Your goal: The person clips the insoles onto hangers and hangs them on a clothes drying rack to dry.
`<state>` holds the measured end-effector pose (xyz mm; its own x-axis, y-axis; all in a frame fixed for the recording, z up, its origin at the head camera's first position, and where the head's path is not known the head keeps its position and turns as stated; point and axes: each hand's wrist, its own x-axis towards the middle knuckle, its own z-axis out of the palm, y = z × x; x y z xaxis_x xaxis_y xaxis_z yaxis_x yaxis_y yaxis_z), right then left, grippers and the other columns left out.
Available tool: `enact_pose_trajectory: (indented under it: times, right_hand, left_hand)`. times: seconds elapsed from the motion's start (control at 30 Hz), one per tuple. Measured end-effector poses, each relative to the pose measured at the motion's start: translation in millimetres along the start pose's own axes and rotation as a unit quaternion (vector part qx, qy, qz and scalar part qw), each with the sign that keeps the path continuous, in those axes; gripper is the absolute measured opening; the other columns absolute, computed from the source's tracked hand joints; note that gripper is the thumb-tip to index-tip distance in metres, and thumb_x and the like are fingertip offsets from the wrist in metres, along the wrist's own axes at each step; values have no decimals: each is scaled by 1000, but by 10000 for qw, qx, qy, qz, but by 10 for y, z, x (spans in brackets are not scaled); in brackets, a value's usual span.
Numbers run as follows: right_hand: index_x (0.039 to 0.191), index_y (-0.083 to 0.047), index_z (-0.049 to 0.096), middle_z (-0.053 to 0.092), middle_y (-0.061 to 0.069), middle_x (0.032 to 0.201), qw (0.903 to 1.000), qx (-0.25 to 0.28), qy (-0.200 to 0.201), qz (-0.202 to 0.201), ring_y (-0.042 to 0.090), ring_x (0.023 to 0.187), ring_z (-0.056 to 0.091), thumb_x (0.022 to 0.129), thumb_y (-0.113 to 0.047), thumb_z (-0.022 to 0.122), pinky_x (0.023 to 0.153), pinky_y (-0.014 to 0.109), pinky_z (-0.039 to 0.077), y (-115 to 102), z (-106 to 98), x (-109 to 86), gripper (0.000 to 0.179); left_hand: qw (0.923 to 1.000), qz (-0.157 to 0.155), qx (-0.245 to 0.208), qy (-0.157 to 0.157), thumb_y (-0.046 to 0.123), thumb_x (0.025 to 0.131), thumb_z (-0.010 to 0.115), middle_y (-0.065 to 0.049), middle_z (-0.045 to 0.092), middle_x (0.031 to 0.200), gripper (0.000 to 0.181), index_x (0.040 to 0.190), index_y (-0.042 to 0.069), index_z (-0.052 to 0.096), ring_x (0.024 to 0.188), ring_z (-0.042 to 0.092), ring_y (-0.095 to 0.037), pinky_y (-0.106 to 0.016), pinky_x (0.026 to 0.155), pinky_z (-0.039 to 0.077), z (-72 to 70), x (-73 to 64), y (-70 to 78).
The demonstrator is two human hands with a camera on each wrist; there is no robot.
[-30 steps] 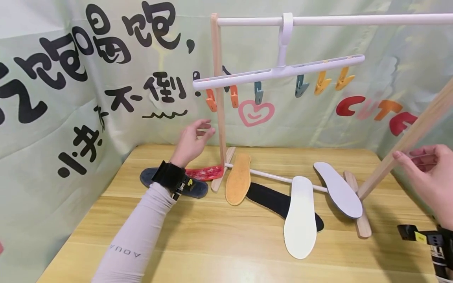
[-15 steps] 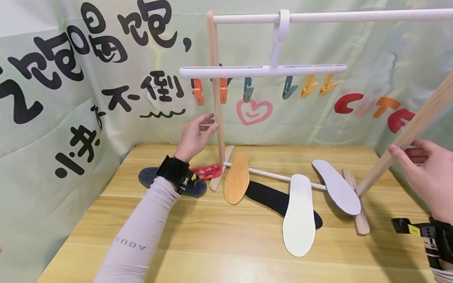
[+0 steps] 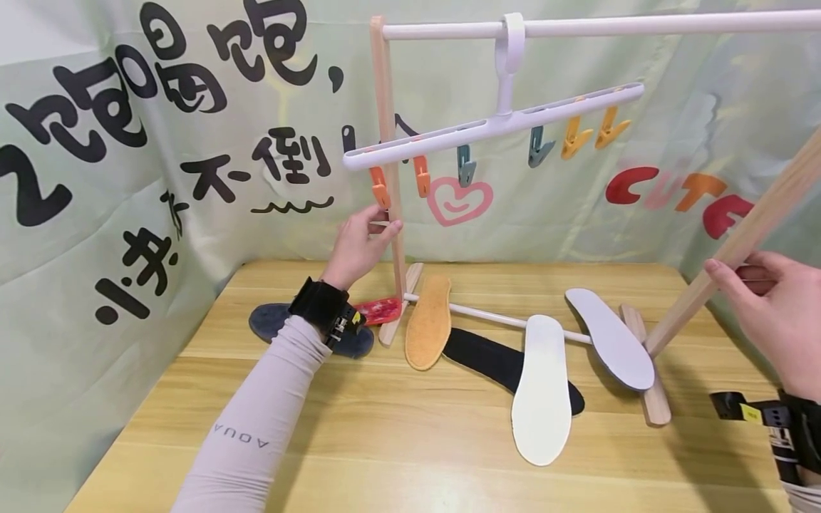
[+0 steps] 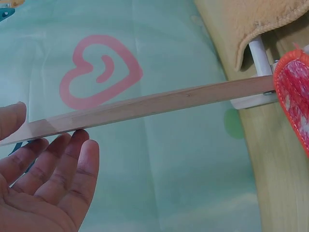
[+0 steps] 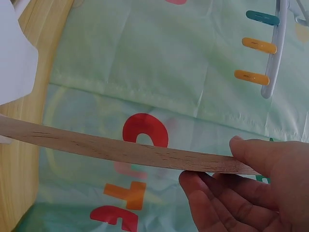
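Observation:
A rack with wooden posts and white rods stands on the table. My left hand (image 3: 362, 242) is at its left post (image 4: 159, 104), thumb on one side and fingertips against the other. On the right post (image 5: 111, 150), my right hand (image 3: 772, 306) pinches the wood between thumb and fingers. From the top rod (image 3: 596, 27) hangs a pale lilac clip hanger (image 3: 442, 137), tilted with its right end higher in the head view. It carries orange clips (image 3: 421, 176), blue-grey clips (image 3: 465, 165) and yellow clips (image 3: 575, 139), none gripping anything.
Several insoles lie around the rack's base: dark blue (image 3: 269, 320), red (image 3: 378, 311), tan (image 3: 428, 324), black (image 3: 481, 355), white (image 3: 541, 399) and pale grey (image 3: 609, 335). Two wooden feet (image 3: 656, 399) rest on the wooden table (image 3: 385, 442). A printed cloth (image 3: 269, 235) rises behind.
My left hand has moved right, onto the left post. My right hand has come slightly left against its post. The hanger has swung to level and back to a tilt.

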<state>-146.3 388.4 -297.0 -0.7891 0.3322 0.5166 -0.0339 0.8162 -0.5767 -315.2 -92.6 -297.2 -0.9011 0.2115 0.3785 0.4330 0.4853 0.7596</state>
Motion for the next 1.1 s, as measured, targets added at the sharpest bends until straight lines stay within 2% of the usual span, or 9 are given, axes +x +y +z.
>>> enact_pose_trajectory:
  times: [0.2, 0.27, 0.33, 0.43, 0.7, 0.8, 0.93, 1.03, 1.1]
  right_hand:
    - [123, 20, 62, 35, -51, 73, 9999, -75, 73, -122, -32, 64, 35, 111, -19, 59, 53, 3, 35, 1, -10, -6, 41]
    - [120, 20, 63, 54, -30, 65, 9996, -160, 117, -185, -32, 62, 33, 111, -17, 59, 51, 3, 34, -3, -4, -8, 39]
    - [118, 21, 64, 69, 4, 67, 9992, -243, 162, -270, -33, 61, 32, 111, -17, 59, 50, 3, 33, -8, 5, -12, 39]
    - [114, 22, 65, 63, 47, 93, 9979, -421, 221, -435, -34, 61, 28, 112, -18, 58, 50, 2, 31, -26, 23, -21, 40]
    - [112, 19, 67, 66, 46, 99, 9933, -961, 232, -607, -36, 67, 18, 112, -19, 58, 53, 1, 24, -74, 61, -15, 39]
    - [115, 18, 66, 66, 45, 102, 9927, -1053, 191, -547, -6, 61, 56, 113, -21, 57, 53, 3, 24, -83, 76, -9, 40]
    - [114, 15, 67, 68, 43, 99, 9896, -1308, 125, -590, 30, 52, 56, 114, -29, 55, 45, 18, 27, -103, 70, 12, 45]
    - [110, 13, 68, 69, 40, 91, 9871, -1477, 72, -622, 13, 44, 40, 113, -33, 56, 43, 30, 27, -118, 67, 37, 47]
    - [110, 13, 69, 68, 38, 87, 9862, -1506, 49, -687, 20, 46, 44, 113, -31, 57, 51, 35, 32, -127, 87, 48, 46]
  left_hand:
    - [10000, 62, 57, 29, 22, 108, 68, -20, 73, 132, 39, 142, 2, 64, 120, 73, -37, -49, 104, 60, 27, 8, 10]
    - [9998, 133, 137, 41, 20, 108, 67, -21, 73, 131, 43, 145, 0, 62, 119, 74, -38, -49, 104, 60, 34, 16, 5]
    - [9996, 214, 175, 53, 18, 108, 67, -23, 73, 130, 43, 145, -2, 61, 118, 74, -39, -49, 104, 60, 40, 25, 0]
    - [9995, 271, 140, 45, 16, 109, 65, -24, 73, 128, 37, 141, -3, 63, 118, 74, -39, -49, 103, 61, 41, 34, -4]
    - [9992, 183, 338, 68, 18, 110, 63, -23, 72, 127, 30, 130, -3, 66, 117, 74, -37, -48, 98, 62, 7, 57, -1]
    - [9993, 99, 361, -4, 20, 110, 63, -22, 73, 124, 25, 123, -2, 67, 116, 75, -36, -48, 97, 63, -15, 63, -6]
    - [9992, 50, 396, -58, 21, 110, 63, -19, 74, 119, 23, 118, 0, 67, 116, 76, -34, -46, 97, 63, -51, 50, -32]
    - [9992, 30, 386, -32, 21, 109, 64, -21, 74, 119, 24, 118, -2, 67, 115, 76, -35, -45, 96, 64, -79, 24, -46]
    - [9993, 11, 360, -29, 20, 109, 65, -22, 73, 121, 27, 124, -3, 67, 114, 76, -35, -44, 94, 65, -97, 4, -54]
